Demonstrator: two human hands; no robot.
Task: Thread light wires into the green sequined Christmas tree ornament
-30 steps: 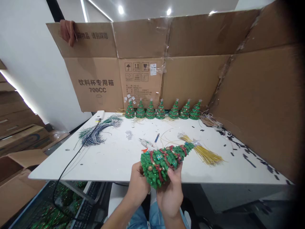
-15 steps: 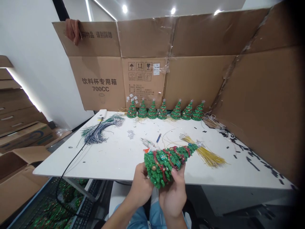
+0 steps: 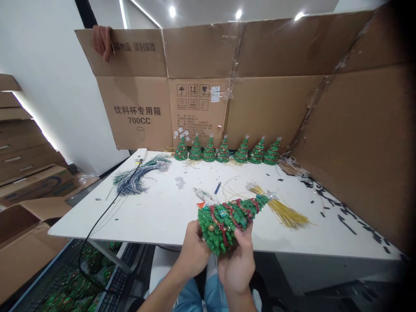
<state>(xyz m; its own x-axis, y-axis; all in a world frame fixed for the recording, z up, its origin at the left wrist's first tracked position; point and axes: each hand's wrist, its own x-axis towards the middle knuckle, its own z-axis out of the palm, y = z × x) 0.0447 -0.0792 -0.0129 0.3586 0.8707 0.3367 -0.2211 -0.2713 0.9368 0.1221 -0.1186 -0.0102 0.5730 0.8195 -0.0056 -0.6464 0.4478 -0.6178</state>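
Observation:
A small green Christmas tree (image 3: 224,223) with a red garland and little ornaments lies tilted on its side above the table's front edge, tip to the right. My right hand (image 3: 237,264) grips it from below, thumb pressed on its near side. At the wide base, my left hand (image 3: 194,251) is closed, its fingertips hidden behind or inside the bottom rim. A silver star (image 3: 271,195) shows at the tree's tip. Just beyond that tip lies a bundle of yellow wires (image 3: 287,212).
Several finished-looking small trees (image 3: 209,149) stand along the cardboard wall (image 3: 269,99). On the white table (image 3: 156,221) lie a wire bundle (image 3: 134,180), a white pen-like tool (image 3: 204,195), a blue marker (image 3: 217,188) and black scraps (image 3: 347,223). A crate of trees (image 3: 74,281) sits below left.
The view has shifted very slightly. Both hands keep their hold on the tree, which has hardly moved.

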